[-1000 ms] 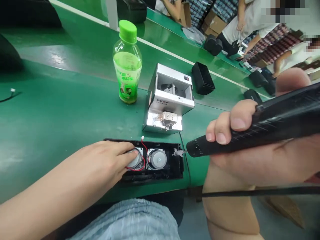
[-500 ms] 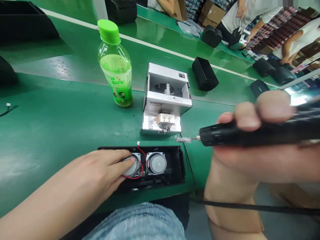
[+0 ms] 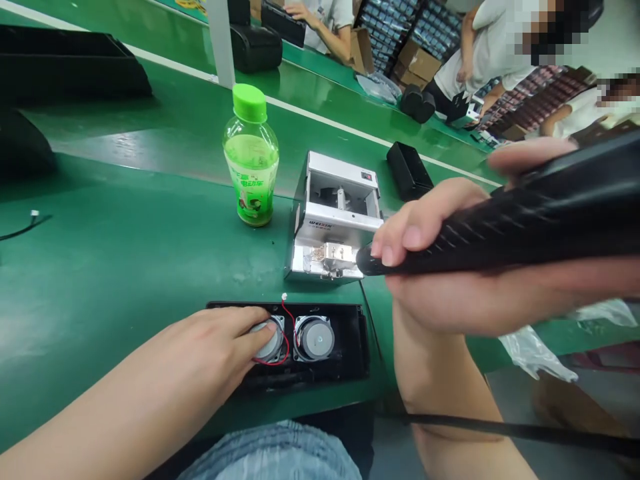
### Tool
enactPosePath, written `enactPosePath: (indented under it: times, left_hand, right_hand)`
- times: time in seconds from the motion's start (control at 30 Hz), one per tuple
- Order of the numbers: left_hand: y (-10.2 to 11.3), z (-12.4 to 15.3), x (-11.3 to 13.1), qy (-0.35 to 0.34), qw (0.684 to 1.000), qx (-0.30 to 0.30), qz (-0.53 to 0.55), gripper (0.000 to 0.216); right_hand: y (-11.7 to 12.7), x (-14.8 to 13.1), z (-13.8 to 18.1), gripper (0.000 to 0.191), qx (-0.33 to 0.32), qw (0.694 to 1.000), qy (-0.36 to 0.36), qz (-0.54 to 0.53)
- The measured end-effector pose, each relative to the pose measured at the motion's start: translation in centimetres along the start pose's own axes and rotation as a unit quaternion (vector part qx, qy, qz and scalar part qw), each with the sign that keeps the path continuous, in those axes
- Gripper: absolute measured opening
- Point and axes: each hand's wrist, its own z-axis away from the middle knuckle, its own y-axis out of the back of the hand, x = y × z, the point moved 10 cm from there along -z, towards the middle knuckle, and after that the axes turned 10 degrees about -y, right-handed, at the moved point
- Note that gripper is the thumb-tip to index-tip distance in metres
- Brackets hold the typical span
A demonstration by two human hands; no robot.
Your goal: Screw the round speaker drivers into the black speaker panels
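A black open speaker housing (image 3: 350, 337) lies at the near edge of the green bench, with two round silver speaker drivers (image 3: 314, 339) inside and a red wire looping between them. My left hand (image 3: 215, 350) lies flat on the left end of the housing, fingertips resting on the left driver. My right hand (image 3: 450, 267) is wrapped round a black electric screwdriver (image 3: 500, 227). The screwdriver's tip points at the front outlet of a silver screw feeder box (image 3: 335, 220) just behind the housing.
A green-capped drink bottle (image 3: 251, 157) stands left of the feeder. Black speaker shells (image 3: 407, 170) sit on the belt behind. Other people work at the far side, with cardboard boxes near them. A clear plastic bag (image 3: 540, 350) hangs at the right.
My right hand has carried the screwdriver up and left, from beside the housing's right end to the feeder's front outlet. The left hand has stayed on the left driver.
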Motion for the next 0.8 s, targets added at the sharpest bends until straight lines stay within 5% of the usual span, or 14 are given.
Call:
enactPosePath:
  times: [0.07,0.17,0.4,0.53,0.67,0.8]
  left_hand:
    - [0.0,-0.1,0.1,-0.003,1.000,-0.001,0.004,0.040]
    - [0.3,-0.3,0.4,-0.008,1.000,-0.002,0.001,0.041]
    - [1.0,0.1,0.5,-0.003,1.000,0.015,-0.004,0.042]
    - [1.2,0.9,0.6,-0.013,0.999,0.036,0.005,0.041]
    - [0.9,1.7,0.6,0.004,0.999,0.028,0.027,0.039]
    - [0.2,2.0,0.3,0.021,0.998,0.008,0.060,0.035]
  right_hand:
    - [-0.7,0.3,-0.1,0.083,0.037,0.997,0.037,-0.056]
    - [-2.3,1.8,-0.4,0.078,0.006,0.996,0.027,-0.079]
    - [-1.2,3.0,-0.2,0.071,0.024,0.995,0.037,-0.093]
    - [-1.2,4.1,0.6,0.067,-0.004,0.991,-0.027,-0.134]
    - [0.5,2.5,2.3,0.060,0.001,0.985,-0.065,-0.162]
    - [-0.3,0.7,3.6,0.045,-0.079,0.977,-0.084,-0.179]
